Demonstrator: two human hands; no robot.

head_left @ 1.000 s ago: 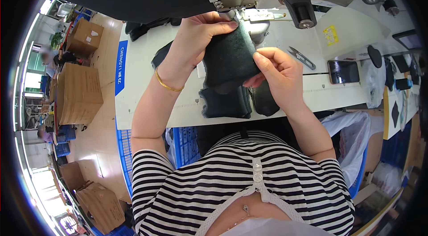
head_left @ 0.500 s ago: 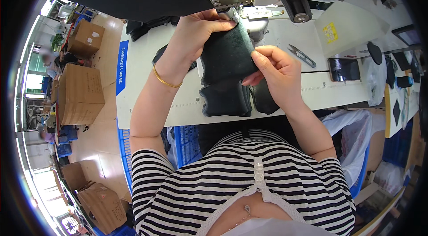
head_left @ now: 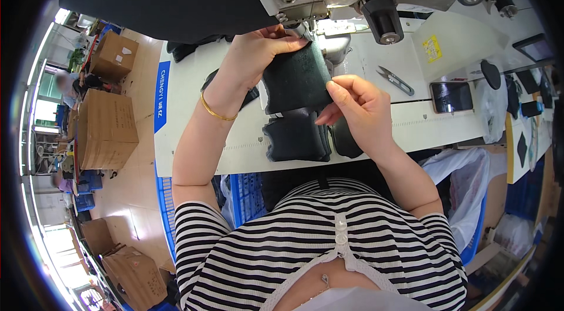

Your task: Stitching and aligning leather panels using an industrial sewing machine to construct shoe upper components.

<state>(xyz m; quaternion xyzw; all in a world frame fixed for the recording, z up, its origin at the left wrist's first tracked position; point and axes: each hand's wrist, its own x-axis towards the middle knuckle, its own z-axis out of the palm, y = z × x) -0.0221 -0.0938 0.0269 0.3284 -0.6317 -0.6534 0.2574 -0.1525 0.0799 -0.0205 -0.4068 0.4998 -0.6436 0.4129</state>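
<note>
A black fabric piece [head_left: 296, 82] lies under the head of the sewing machine [head_left: 302, 14], its far edge at the needle area. My left hand [head_left: 261, 49] pinches the far left part of it, close beside the presser foot. My right hand [head_left: 361, 108] grips its right edge between thumb and fingers. More black pieces [head_left: 296, 138] lie below it, near the table's front edge, partly under the held one. Another dark piece [head_left: 345, 136] sits beside them, half covered by my right hand.
Thread snips [head_left: 396, 81] and a phone [head_left: 451, 97] lie on the white table [head_left: 235, 149] to the right. Dark pieces [head_left: 194, 45] sit at the far left. Blue baskets [head_left: 248, 193] stand below the front edge; cardboard boxes [head_left: 108, 129] stand on the floor at left.
The view has shifted slightly. Both hands keep their hold on the fabric piece, with little visible movement along the machine.
</note>
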